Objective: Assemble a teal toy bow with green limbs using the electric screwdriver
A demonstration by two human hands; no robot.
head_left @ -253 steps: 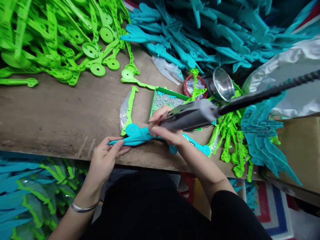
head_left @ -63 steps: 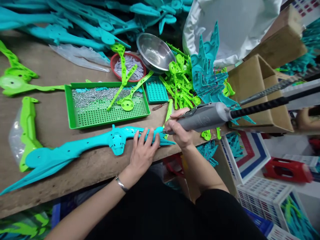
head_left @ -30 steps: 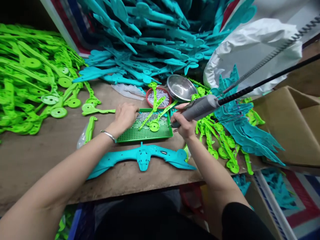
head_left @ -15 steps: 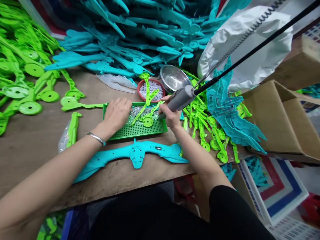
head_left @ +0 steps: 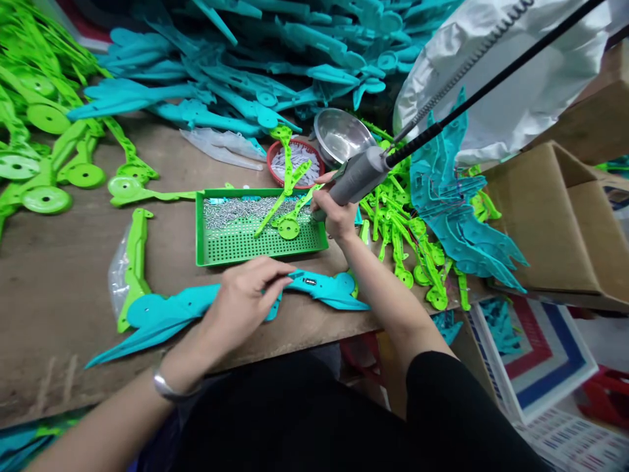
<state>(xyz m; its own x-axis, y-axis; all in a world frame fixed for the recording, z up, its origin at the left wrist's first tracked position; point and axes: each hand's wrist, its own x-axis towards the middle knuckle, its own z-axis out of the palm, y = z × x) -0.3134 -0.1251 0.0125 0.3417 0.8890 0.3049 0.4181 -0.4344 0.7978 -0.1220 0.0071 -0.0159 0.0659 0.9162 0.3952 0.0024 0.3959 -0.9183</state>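
My right hand (head_left: 338,215) is wrapped round a grey electric screwdriver (head_left: 361,176), which hangs from a black cord and a coiled spring; its tip is hidden. My left hand (head_left: 243,295) is over the middle of a long turquoise plastic part (head_left: 179,308) lying along the table's front edge. Its thumb and forefinger are pinched together; whatever they hold is too small to make out. Behind the turquoise part stands a green perforated tray (head_left: 200,229) with many small metal screws (head_left: 230,213) in it. Lime green plastic pieces (head_left: 288,228) lie across the tray.
Lime green parts (head_left: 46,200) are heaped at the left, turquoise parts (head_left: 236,98) at the back. A red basket (head_left: 272,157) of small pale pieces and a metal bowl (head_left: 341,134) stand behind the tray. An open cardboard box (head_left: 540,223) is at the right.
My left hand has moved from the tray of screws toward me, down to the turquoise part. My right hand keeps the screwdriver in about the same place. The view has shifted slightly.
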